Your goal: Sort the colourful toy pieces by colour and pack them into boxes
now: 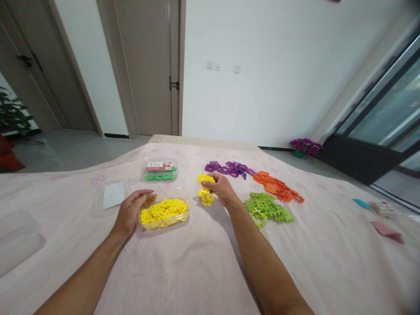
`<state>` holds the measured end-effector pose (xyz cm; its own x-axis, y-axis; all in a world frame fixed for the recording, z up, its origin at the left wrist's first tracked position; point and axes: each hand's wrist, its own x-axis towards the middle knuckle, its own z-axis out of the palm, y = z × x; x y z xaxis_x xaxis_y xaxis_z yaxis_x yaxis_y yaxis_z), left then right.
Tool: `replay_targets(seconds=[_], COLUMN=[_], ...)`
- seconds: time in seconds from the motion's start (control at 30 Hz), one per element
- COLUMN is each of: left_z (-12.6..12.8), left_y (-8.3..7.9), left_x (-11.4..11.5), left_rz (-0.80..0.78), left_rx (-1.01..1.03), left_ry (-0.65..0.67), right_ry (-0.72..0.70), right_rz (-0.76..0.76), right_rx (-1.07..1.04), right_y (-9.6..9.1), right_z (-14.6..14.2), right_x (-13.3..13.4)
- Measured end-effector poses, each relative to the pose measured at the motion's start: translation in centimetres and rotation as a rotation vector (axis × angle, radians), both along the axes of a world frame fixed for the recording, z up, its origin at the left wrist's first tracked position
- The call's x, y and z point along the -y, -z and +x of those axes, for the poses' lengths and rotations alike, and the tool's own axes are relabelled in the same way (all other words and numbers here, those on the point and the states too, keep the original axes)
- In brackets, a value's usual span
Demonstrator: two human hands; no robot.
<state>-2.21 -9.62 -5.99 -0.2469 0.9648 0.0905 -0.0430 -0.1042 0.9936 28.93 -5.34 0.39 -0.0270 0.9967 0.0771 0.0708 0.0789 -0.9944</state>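
Observation:
A clear plastic box (182, 219) lies on the pink cloth and is filled with yellow snowflake pieces (164, 211). My left hand (130, 211) grips the box's left rim, fingers curled over the edge. My right hand (221, 188) is closed on a small cluster of yellow pieces (206, 197) just right of the box; a few more yellow pieces (204, 178) lie by its fingertips.
A second clear box with green pieces (160, 171) stands behind. A loose lid (111, 197) lies left of my left hand. Piles of purple (229, 168), orange (277, 187) and green (267, 208) pieces lie to the right. Small cards (383, 216) rest at far right.

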Motion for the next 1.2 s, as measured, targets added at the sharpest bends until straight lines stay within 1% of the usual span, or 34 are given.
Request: replay_targets(seconds=[0.1,0.17,0.2,0.23,0.27,0.33,0.4,0.5,0.57,0.6,0.7,0.77,0.8,0.93,1.0,1.1,1.2], left_z=[0.2,0.3,0.3,0.3,0.3,0.4,0.4,0.3,0.2,0.1,-0.1,-0.1,-0.1,0.2,0.3,0.3,0.2], left_y=[-0.2,-0.3,-0.3,-0.4,-0.4,-0.4,-0.4,-0.2,0.0,0.1,0.4,0.5,0.4,-0.1,-0.2,-0.2,0.0], left_x=[0.1,0.2,0.2,0.2,0.2,0.2,0.2,0.1,0.0,-0.1,-0.2,-0.2,-0.2,0.1,0.2,0.2,0.1], left_rz=[-0.016,-0.025,-0.026,-0.027,-0.029,-0.036,-0.045,-0.037,-0.031,-0.03,-0.02,-0.013,-0.01,-0.015,-0.025,-0.028,-0.018], left_rx=[0.028,0.038,0.041,0.045,0.049,0.062,0.074,0.075,0.073,0.07,0.054,0.047,0.046,0.042,0.045,0.053,0.049], left_ry=[0.003,0.001,0.0,-0.002,-0.002,0.002,0.009,0.01,0.009,0.01,0.011,0.008,0.008,0.008,0.009,0.012,0.008], right_ry=[-0.118,-0.208,-0.231,-0.225,-0.191,-0.074,0.047,0.156,0.167,0.146,0.029,-0.024,-0.026,0.037,0.066,0.114,0.165], right_rz=[0.002,0.044,0.076,0.11,0.139,0.174,0.184,0.171,0.105,0.053,-0.067,-0.067,-0.052,0.018,0.028,-0.024,-0.064], right_rx=[-0.053,-0.056,-0.044,-0.019,0.02,0.126,0.255,0.551,0.783,0.883,1.063,1.128,1.156,1.243,1.264,1.235,1.133], right_y=[-0.8,-0.5,-0.1,0.3,0.7,1.5,1.9,2.0,2.0,2.1,2.4,2.7,2.9,3.2,3.4,3.8,4.0], right_z=[-3.2,-4.6,-5.0,-5.1,-5.0,-3.9,-2.1,1.1,3.0,3.7,4.8,4.9,4.8,4.7,4.7,5.0,5.3], right_x=[1.5,1.9,1.9,1.7,1.4,0.5,-0.5,-1.4,-1.5,-1.5,-1.3,-1.2,-1.2,-1.3,-1.4,-1.5,-1.8])
